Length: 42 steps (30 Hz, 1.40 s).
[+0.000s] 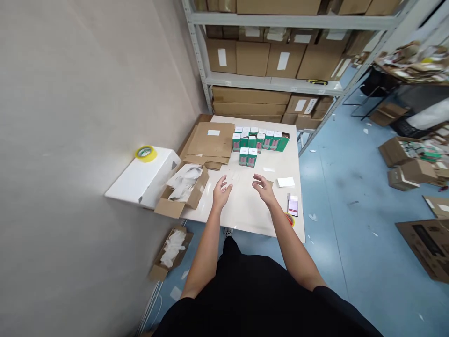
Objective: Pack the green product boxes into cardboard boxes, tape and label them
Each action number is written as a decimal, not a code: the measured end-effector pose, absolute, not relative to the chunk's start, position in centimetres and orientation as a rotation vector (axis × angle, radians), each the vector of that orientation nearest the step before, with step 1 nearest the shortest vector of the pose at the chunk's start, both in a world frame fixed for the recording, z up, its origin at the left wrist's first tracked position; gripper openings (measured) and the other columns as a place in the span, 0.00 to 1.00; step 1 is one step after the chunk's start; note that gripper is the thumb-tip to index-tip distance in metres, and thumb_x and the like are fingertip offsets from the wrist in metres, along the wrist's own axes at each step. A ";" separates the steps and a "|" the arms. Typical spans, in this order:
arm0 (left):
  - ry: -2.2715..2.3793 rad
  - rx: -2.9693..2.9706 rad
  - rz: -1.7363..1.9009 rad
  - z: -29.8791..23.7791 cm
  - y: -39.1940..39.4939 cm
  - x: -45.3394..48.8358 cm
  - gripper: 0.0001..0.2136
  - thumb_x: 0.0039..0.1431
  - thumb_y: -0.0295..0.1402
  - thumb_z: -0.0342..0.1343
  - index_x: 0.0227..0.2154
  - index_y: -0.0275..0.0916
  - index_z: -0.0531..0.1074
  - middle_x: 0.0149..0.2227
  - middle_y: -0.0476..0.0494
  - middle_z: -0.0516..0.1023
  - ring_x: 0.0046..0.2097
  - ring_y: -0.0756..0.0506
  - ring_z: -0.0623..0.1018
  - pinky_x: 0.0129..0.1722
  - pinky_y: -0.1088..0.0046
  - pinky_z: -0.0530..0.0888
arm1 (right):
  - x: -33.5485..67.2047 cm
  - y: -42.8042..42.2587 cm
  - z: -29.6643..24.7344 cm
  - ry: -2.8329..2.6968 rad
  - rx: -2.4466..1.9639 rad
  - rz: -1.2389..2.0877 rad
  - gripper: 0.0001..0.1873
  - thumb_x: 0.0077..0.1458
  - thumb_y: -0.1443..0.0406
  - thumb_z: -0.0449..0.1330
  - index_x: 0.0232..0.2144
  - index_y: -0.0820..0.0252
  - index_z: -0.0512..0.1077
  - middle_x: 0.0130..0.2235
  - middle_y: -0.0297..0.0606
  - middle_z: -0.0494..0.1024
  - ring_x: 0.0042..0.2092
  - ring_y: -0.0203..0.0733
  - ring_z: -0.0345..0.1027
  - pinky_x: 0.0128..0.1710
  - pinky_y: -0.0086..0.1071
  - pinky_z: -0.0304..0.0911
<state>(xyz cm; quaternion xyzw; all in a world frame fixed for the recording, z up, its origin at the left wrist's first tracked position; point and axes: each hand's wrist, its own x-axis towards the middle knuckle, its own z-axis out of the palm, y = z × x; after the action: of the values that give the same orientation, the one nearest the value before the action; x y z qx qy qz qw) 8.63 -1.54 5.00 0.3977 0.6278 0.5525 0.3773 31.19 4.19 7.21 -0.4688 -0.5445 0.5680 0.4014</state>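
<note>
Both hands are above a white table (242, 206), spaced apart with no object between them. My left hand (220, 193) has its fingers apart and holds nothing; an open carton (198, 189) stuffed with white paper is to its left. My right hand (264, 188), also empty with fingers apart, is nearest a small white stack of paper (286, 182). Beyond the hands, two small green-and-white boxes (248, 157) stand side by side. Several more such boxes (268, 139) are grouped behind them.
Flattened cardboard (210, 140) lies at the table's back left. A yellow tape roll (145, 153) rests on a white block (140, 180) by the wall. A phone (293, 206) and another tape roll (289, 219) are at the right. Shelves (273, 83) of cartons stand behind.
</note>
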 end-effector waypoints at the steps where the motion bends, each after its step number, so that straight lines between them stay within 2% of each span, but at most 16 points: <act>1: 1.581 1.022 1.400 5.0 -0.2 8.0 0.29 0.61 0.40 0.66 0.64 0.46 0.70 0.68 0.35 0.69 0.64 0.35 0.73 0.63 0.49 0.72 | 30.5 4.9 7.2 -1.365 -1.207 1.415 0.33 0.52 0.51 0.67 0.59 0.49 0.73 0.63 0.45 0.73 0.57 0.52 0.72 0.59 0.51 0.68; 8: 1.467 1.058 1.327 4.7 7.1 2.2 0.24 0.62 0.38 0.65 0.61 0.46 0.73 0.66 0.37 0.71 0.63 0.36 0.74 0.62 0.53 0.73 | 24.8 9.8 7.7 -1.314 -1.378 1.314 0.31 0.51 0.53 0.66 0.57 0.49 0.75 0.62 0.45 0.75 0.55 0.52 0.74 0.58 0.51 0.68; 16: 1.441 1.046 1.167 2.4 11.0 -0.2 0.20 0.64 0.34 0.61 0.59 0.44 0.74 0.64 0.38 0.73 0.62 0.39 0.75 0.59 0.59 0.75 | 22.7 12.0 6.1 -1.226 -1.498 1.237 0.32 0.52 0.54 0.65 0.59 0.53 0.73 0.63 0.47 0.74 0.55 0.51 0.73 0.56 0.49 0.69; 25: 1.308 1.169 0.951 1.0 12.7 7.6 0.21 0.64 0.35 0.61 0.60 0.44 0.73 0.65 0.37 0.72 0.61 0.39 0.76 0.58 0.60 0.75 | 30.8 9.1 1.9 -1.098 -1.660 1.071 0.32 0.55 0.56 0.63 0.62 0.52 0.71 0.63 0.46 0.73 0.56 0.51 0.72 0.54 0.46 0.71; 29: 1.266 1.230 0.762 0.0 11.5 12.0 0.30 0.63 0.35 0.61 0.67 0.44 0.66 0.64 0.34 0.72 0.55 0.42 0.80 0.55 0.61 0.76 | 36.6 5.1 -1.7 -1.024 -1.840 1.001 0.38 0.55 0.58 0.62 0.67 0.54 0.64 0.61 0.48 0.74 0.55 0.51 0.73 0.54 0.45 0.71; 31: 1.260 1.257 0.663 -0.7 10.5 13.8 0.29 0.62 0.35 0.61 0.67 0.43 0.67 0.64 0.34 0.73 0.51 0.43 0.81 0.55 0.61 0.76 | 39.2 3.2 -4.0 -0.962 -1.983 0.990 0.39 0.54 0.59 0.62 0.68 0.55 0.63 0.61 0.49 0.74 0.54 0.51 0.74 0.53 0.45 0.71; 34: 1.257 1.295 0.545 -2.0 8.9 16.0 0.22 0.61 0.36 0.61 0.58 0.40 0.75 0.60 0.34 0.77 0.51 0.42 0.81 0.54 0.61 0.76 | 42.5 0.9 -7.6 -0.893 -2.207 0.981 0.32 0.53 0.61 0.63 0.60 0.57 0.71 0.58 0.48 0.77 0.52 0.50 0.74 0.52 0.40 0.69; 36: 1.243 1.310 0.504 -3.0 7.8 17.1 0.19 0.61 0.37 0.61 0.54 0.39 0.78 0.55 0.35 0.81 0.52 0.41 0.81 0.54 0.61 0.77 | 44.1 -0.2 -9.7 -0.909 -2.300 0.998 0.21 0.53 0.62 0.64 0.50 0.58 0.76 0.51 0.45 0.80 0.49 0.48 0.74 0.48 0.36 0.68; 38: 1.243 1.309 0.479 -4.1 6.7 17.9 0.18 0.60 0.38 0.61 0.52 0.39 0.79 0.52 0.36 0.83 0.52 0.40 0.81 0.55 0.60 0.76 | 45.1 -1.4 -11.6 -0.969 -2.343 1.032 0.11 0.53 0.62 0.64 0.40 0.59 0.76 0.43 0.41 0.81 0.46 0.46 0.74 0.43 0.32 0.66; 40: 1.261 1.305 0.447 -5.1 5.8 18.6 0.19 0.60 0.40 0.62 0.51 0.39 0.79 0.50 0.36 0.83 0.52 0.40 0.81 0.56 0.59 0.76 | 45.5 -2.6 -13.2 -1.045 -2.363 1.088 0.07 0.54 0.63 0.64 0.36 0.59 0.75 0.38 0.39 0.80 0.42 0.45 0.73 0.39 0.30 0.64; 42: 1.273 1.310 0.407 -6.0 5.0 19.1 0.20 0.59 0.43 0.62 0.50 0.39 0.79 0.49 0.37 0.84 0.51 0.40 0.81 0.57 0.58 0.75 | 45.6 -3.5 -14.4 -1.116 -2.398 1.129 0.10 0.52 0.66 0.65 0.39 0.60 0.75 0.38 0.39 0.80 0.41 0.45 0.73 0.38 0.31 0.64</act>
<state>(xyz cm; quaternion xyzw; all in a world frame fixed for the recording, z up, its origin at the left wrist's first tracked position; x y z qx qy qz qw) 19.10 5.00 -6.00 0.5634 0.5478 0.1749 0.5932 45.56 -3.54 -14.36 -0.8264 -0.3845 0.3893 0.1327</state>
